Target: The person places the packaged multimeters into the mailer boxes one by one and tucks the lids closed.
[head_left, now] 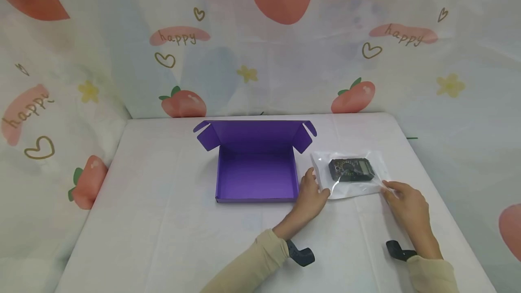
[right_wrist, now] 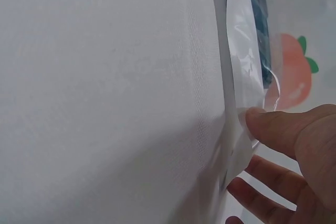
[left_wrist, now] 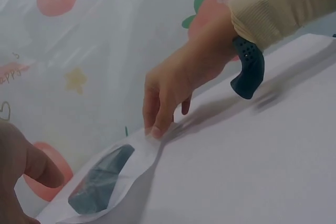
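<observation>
the meter (head_left: pixel 352 169) lies inside a clear, white-backed bag (head_left: pixel 346 191), right of centre in the head frame, its dial and screen facing up. the bag sits between the two hands and a little above them in that frame. at the bag's lower right corner the right hand (head_left: pixel 409 207) pinches the film between thumb and fingers; that corner is loose margin, so the hold probably bears on film alone and puts no squeeze on the meter. the left hand (head_left: pixel 309 200) is at the bag's lower left, thumb and fingers spread apart around the corner rather than clenched; it seems to be steadying or framing that side, though i cannot tell how firmly it touches. in the right wrist frame the near edge looks slightly raised; whether the whole bag rests on the table (head_left: pixel 163 193) i cannot tell. just left of the left hand, at mid-frame, stands a purple box (head_left: pixel 256 177), lid (head_left: pixel 256 134) upright at the back and flaps (head_left: pixel 208 138) splayed, which leaves its inside facing up. a dark curved piece (head_left: pixel 302 255) shows at the left wrist, below a beige sleeve (head_left: pixel 248 261); behind, a printed cloth (head_left: pixel 285 67) fills the upper frame.
</observation>
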Available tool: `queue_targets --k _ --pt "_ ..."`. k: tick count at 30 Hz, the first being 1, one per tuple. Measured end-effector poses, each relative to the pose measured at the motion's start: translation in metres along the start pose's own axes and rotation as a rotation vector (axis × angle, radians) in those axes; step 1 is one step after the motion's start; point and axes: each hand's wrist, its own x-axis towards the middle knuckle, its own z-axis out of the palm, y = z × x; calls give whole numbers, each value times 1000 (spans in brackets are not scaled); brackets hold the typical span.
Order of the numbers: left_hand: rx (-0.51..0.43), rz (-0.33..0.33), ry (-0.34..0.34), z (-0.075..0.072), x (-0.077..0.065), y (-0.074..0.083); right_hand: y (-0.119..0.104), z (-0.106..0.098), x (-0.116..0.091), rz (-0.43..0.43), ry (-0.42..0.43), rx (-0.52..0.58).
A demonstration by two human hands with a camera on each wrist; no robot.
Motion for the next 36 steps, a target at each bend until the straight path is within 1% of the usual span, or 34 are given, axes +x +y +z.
queue_targets --k 4,7,13,15,20,22,26,33,36 --pt "-59 -70 1 4 6 -1 -1 -1 -4 27 -17 18" --pt "-88 -104 -9 8 8 -2 -2 -2 -7 56 -32 29" --pt "-157 -112 -49 15 9 -4 -2 -2 -10 76 -41 43" --pt "-161 -116 -59 16 9 -5 -2 -2 -11 89 -47 49" --pt "-153 -117 -71 17 8 -6 -4 -2 -14 162 -67 79" --pt "-173 -120 -81 16 8 -6 -5 -2 -16 191 -70 92" --pt "-238 -147 -93 14 9 -6 -7 -1 -22 212 -42 95" --pt "-333 -198 -127 11 7 0 -10 2 -36 267 41 123" --pt "-359 -207 -142 7 6 2 -12 3 -42 295 51 142"
